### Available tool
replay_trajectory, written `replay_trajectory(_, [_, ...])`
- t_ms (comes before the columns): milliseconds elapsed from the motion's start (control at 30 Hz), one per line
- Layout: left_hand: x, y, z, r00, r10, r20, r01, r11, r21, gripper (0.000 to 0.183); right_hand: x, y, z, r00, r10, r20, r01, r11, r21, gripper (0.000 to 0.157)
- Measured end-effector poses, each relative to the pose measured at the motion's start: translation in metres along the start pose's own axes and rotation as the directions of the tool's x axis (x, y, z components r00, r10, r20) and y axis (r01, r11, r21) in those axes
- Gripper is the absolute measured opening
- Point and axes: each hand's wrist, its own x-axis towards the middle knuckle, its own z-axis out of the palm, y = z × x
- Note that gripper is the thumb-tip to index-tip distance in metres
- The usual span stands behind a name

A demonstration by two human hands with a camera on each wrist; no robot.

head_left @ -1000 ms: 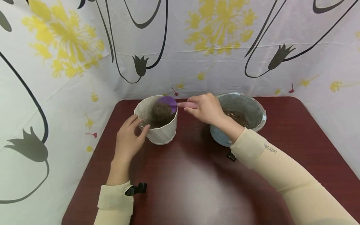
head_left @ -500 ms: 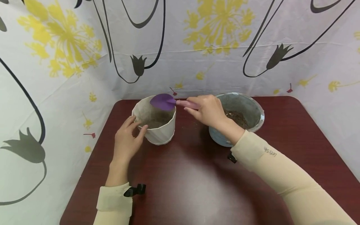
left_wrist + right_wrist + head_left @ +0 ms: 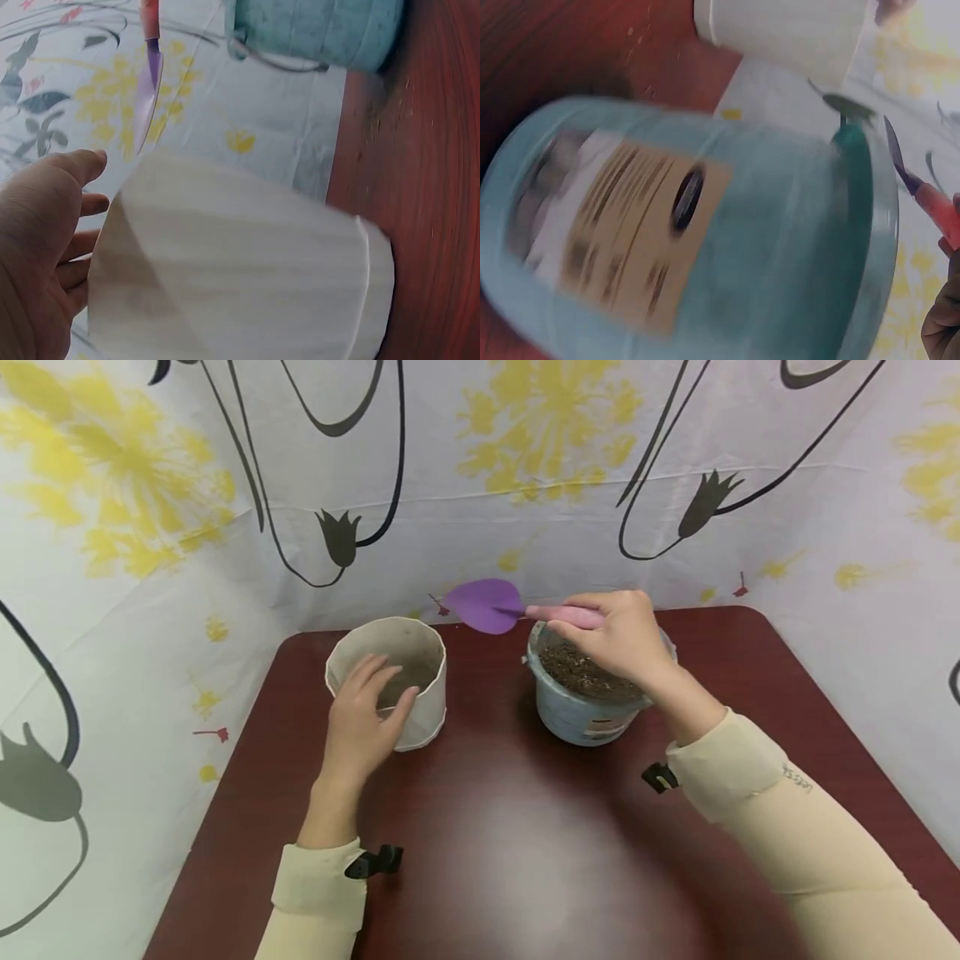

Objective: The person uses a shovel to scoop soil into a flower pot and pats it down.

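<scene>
My right hand (image 3: 626, 631) grips the pink handle of a garden trowel (image 3: 487, 606). Its purple blade points left, raised behind the gap between the two pots, with no soil showing on it. Below that hand stands a light blue bucket (image 3: 558, 710), dark soil (image 3: 577, 675) inside; hand and forearm hide part of its rim. My left hand (image 3: 363, 714) is at the near left rim of a white ribbed flowerpot (image 3: 429, 714), fingers spread and loosely bent over its opening. In the left wrist view that hand (image 3: 45, 240) is beside the flowerpot's rim, its fingertips partly hidden.
Both containers stand toward the back of a dark red table (image 3: 487, 810). A white cloth (image 3: 465, 527) with yellow and grey flower prints hangs behind and at the sides. Soil crumbs (image 3: 367, 124) dot the table between the containers. A printed label (image 3: 641, 232) is on the bucket.
The trowel, loaded with soil one second ago, has emptied over the flowerpot and moved right and up toward the bucket. The bucket sits more level. My left fingers have shifted over the flowerpot's opening.
</scene>
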Motion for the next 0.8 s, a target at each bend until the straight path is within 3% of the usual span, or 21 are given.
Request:
replay_trajectory(367, [0.014,0.028,0.038,0.991,0.129,0.026,-0.127,0.990,-0.064,0.033,-0.027,0.029,-0.045,0.989,0.144,-0.030,-0.145,0.987,-0.071,0.028])
replay_trajectory(533, [0.018,0.045,0.053,0.984,0.147,0.096,-0.140,0.988,-0.071,0.034,-0.039,0.031,-0.072,0.979,0.204,-0.007,-0.204,0.974,-0.097,0.028])
replay_trajectory(633, [0.022,0.055,0.064,0.976,0.146,0.159,-0.136,0.988,-0.074,0.035,-0.044,0.033,-0.087,0.973,0.227,0.036,-0.221,0.967,-0.127,0.024])
replay_trajectory(800, [0.027,0.070,0.086,0.956,0.135,0.259,-0.120,0.990,-0.070,0.040,-0.048,0.041,-0.096,0.948,0.242,0.208,-0.205,0.961,-0.186,0.018])
